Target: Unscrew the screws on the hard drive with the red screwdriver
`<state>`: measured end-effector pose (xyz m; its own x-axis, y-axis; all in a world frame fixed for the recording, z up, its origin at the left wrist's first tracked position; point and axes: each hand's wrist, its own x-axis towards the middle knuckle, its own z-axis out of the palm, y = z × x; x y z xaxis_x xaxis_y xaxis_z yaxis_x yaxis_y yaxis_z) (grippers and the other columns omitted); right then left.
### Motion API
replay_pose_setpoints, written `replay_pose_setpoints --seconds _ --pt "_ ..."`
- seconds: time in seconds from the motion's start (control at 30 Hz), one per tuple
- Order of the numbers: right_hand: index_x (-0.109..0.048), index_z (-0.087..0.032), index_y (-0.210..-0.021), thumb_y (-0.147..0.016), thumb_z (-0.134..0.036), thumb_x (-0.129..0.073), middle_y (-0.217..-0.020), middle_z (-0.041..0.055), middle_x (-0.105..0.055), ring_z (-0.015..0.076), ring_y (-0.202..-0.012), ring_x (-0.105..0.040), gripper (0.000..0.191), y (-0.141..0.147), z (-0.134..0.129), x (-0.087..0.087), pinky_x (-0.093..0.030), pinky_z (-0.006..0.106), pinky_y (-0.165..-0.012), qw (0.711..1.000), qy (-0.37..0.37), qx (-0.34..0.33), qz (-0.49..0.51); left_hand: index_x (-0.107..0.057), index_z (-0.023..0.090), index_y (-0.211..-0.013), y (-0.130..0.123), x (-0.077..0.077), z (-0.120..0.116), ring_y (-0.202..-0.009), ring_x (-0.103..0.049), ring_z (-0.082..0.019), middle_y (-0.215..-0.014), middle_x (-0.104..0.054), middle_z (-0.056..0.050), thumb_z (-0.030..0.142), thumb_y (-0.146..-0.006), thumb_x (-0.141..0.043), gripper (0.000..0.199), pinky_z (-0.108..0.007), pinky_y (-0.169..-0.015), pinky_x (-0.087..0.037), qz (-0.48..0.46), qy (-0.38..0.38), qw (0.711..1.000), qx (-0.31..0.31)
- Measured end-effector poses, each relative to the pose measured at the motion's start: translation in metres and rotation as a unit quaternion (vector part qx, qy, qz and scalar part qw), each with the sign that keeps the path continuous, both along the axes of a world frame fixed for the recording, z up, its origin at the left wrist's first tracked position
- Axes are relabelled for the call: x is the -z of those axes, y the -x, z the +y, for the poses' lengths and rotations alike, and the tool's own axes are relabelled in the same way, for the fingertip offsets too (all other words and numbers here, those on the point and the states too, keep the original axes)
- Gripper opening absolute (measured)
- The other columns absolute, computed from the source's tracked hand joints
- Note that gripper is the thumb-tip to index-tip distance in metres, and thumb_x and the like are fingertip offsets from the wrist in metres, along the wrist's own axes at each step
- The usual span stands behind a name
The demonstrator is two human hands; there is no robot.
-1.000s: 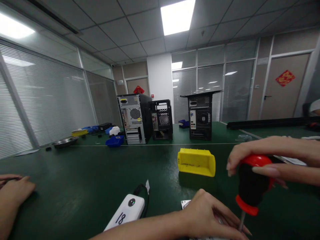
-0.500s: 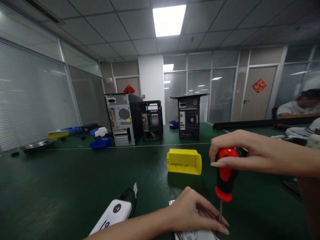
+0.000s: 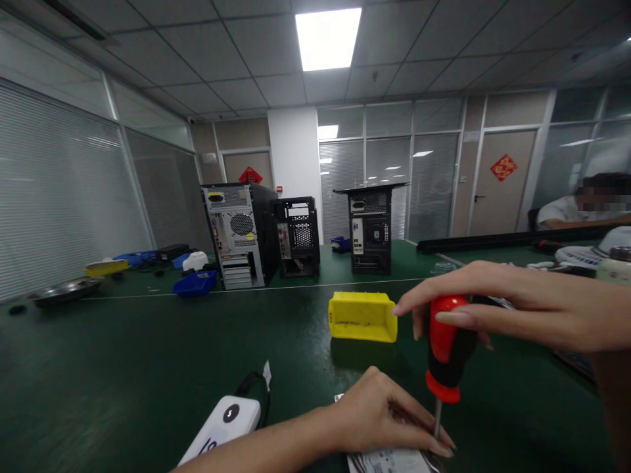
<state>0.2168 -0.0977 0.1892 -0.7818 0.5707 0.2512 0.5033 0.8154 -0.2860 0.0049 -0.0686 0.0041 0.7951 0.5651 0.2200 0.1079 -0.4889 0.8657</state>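
The view has swung a little to the left since a second ago, so the other person's hand at the left edge is gone and a seated person (image 3: 586, 207) now shows at the far right. The work itself holds its place: the screwdriver (image 3: 446, 348) stands upright as before, its shaft reaching down to the flat part (image 3: 389, 460) at the bottom edge, so the driving looks to be still under way rather than finished.

On the green table (image 3: 123, 355), three computer cases (image 3: 256, 233) stand at the back, a yellow bin (image 3: 362, 316) lies just behind the tool, and a white device (image 3: 221, 427) with a cable sits to the left.

The right hand (image 3: 507, 305) comes in from the right, level, its fingers now loosened and fanned over the red cap, thumb against the handle's front. The left hand (image 3: 389, 417) lies palm down on the part, fingers stretched flat, tips beside the shaft, pinning the part to the table
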Motion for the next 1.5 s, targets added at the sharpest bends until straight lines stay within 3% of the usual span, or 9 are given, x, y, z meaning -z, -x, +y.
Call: replay_pose_setpoints --seconds 0.1,0.27,0.4,0.6,0.73,0.93,1.2,1.37,1.5 --pt "-0.071 -0.031 -0.118 -0.094 -0.051 -0.052 -0.117 0.0019 -0.074 0.0258 -0.106 -0.069 0.036 0.007 0.002 0.0 -0.055 0.035 -0.087 1.0 0.002 -0.01 0.003 -0.076 0.023 -0.111 0.001 0.0 0.001 -0.094 -0.073 -0.018 -0.107 -0.078 -0.004 0.054 -0.083 -0.07 0.042 -0.023 -0.085 -0.052 -0.008 -0.005 1.0 0.016" --pt "-0.068 -0.02 -0.086 -0.097 -0.05 -0.046 -0.081 0.0023 -0.07 0.0187 -0.074 -0.067 0.038 0.018 0.008 0.0 -0.05 0.028 -0.064 1.0 0.023 -0.014 -0.014 -0.076 0.018 -0.111 -0.001 -0.002 0.001 -0.098 -0.073 -0.021 -0.109 -0.077 -0.008 0.049 -0.081 -0.074 0.043 -0.027 -0.089 -0.054 -0.032 -0.003 0.999 0.03" --pt "-0.064 -0.019 -0.081 -0.095 -0.05 -0.049 -0.072 0.0 -0.064 0.0148 -0.064 -0.061 0.037 0.019 0.014 0.001 -0.044 0.025 -0.058 1.0 0.029 -0.003 -0.004 -0.078 0.014 -0.103 -0.004 0.001 0.001 -0.096 -0.074 -0.022 -0.107 -0.077 -0.01 0.046 -0.077 -0.079 0.042 -0.029 -0.089 -0.055 -0.058 0.021 0.998 0.027" --pt "-0.066 -0.019 -0.086 -0.095 -0.049 -0.05 -0.076 0.0008 -0.066 0.0162 -0.069 -0.063 0.035 0.018 0.014 0.002 -0.046 0.025 -0.06 1.0 0.024 -0.001 -0.001 -0.079 0.013 -0.103 -0.006 0.006 0.002 -0.089 -0.074 -0.022 -0.098 -0.079 -0.012 0.053 -0.076 -0.077 0.048 -0.025 -0.08 -0.053 -0.037 0.0 0.999 -0.011" --pt "-0.068 -0.021 -0.09 -0.096 -0.052 -0.045 -0.084 0.0022 -0.069 0.019 -0.076 -0.065 0.039 0.019 0.011 0.0 -0.049 0.027 -0.067 1.0 0.018 0.002 0.003 -0.08 0.02 -0.103 -0.004 0.004 0.002 -0.083 -0.073 -0.018 -0.098 -0.079 -0.007 0.055 -0.076 -0.076 0.044 -0.02 -0.071 -0.05 0.002 -0.012 1.0 -0.025" --pt "-0.07 -0.026 -0.102 -0.096 -0.052 -0.042 -0.105 0.0031 -0.073 0.0234 -0.096 -0.067 0.038 0.01 0.006 0.002 -0.053 0.031 -0.08 1.0 0.024 0.014 0.006 -0.079 0.022 -0.106 -0.002 0.0 0.001 -0.095 -0.073 -0.02 -0.105 -0.078 -0.005 0.057 -0.078 -0.073 0.046 -0.022 -0.086 -0.052 0.003 0.008 1.0 -0.008" --pt "-0.072 -0.024 -0.1 -0.092 -0.045 -0.056 -0.096 0.0027 -0.073 0.021 -0.087 -0.068 0.028 0.012 0.003 -0.002 -0.052 0.028 -0.076 0.999 0.03 -0.013 0.002 -0.08 0.027 -0.093 -0.001 0.0 0.002 -0.099 -0.073 -0.02 -0.101 -0.079 0.0 0.063 -0.074 -0.073 0.042 -0.031 -0.103 -0.042 0.015 -0.035 0.999 -0.024" --pt "-0.071 -0.022 -0.085 -0.092 -0.052 -0.053 -0.082 0.0027 -0.071 0.0206 -0.076 -0.066 0.035 0.019 0.01 0.002 -0.048 0.03 -0.07 1.0 -0.019 0.011 -0.005 -0.08 0.017 -0.095 -0.002 0.004 0.005 -0.091 -0.075 -0.023 -0.097 -0.079 -0.008 0.066 -0.071 -0.074 0.055 -0.028 -0.084 -0.051 -0.007 -0.039 0.999 -0.034" --pt "-0.069 -0.022 -0.08 -0.094 -0.056 -0.046 -0.071 0.0015 -0.067 0.0195 -0.067 -0.064 0.044 0.026 0.016 0.006 -0.047 0.028 -0.059 0.999 -0.032 0.017 -0.007 -0.081 0.02 -0.096 -0.002 0.004 0.003 -0.09 -0.076 -0.022 -0.095 -0.08 -0.006 0.064 -0.072 -0.074 0.05 -0.028 -0.088 -0.051 0.006 -0.032 0.998 -0.049"
